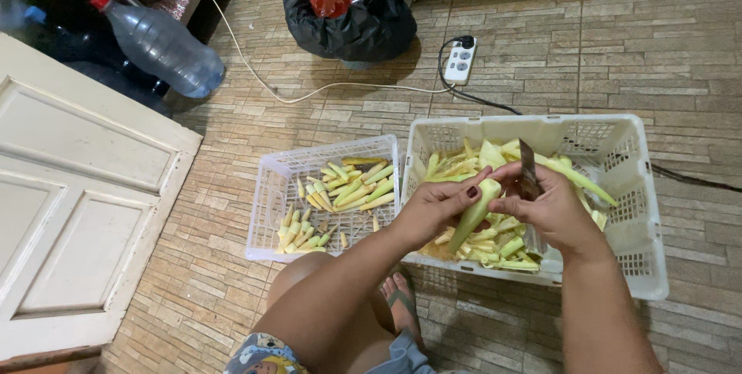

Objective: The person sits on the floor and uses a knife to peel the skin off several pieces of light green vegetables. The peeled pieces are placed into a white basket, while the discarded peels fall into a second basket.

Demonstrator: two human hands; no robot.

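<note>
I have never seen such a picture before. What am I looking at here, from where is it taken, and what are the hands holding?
There is no machine: a camera worn on a person's head looks down at their own bare hands. The left hand holds a green baby corn ear in its husk. The right hand holds a knife against it. Below them on the tiled floor stands a large white basket of husks. Beside it, a smaller basket holds peeled baby corn.

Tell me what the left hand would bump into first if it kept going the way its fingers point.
The left hand points rightward, holding a green baby corn ear. It would probably meet the right hand, which grips a knife, almost at once; their fingertips look nearly touching already.
</note>
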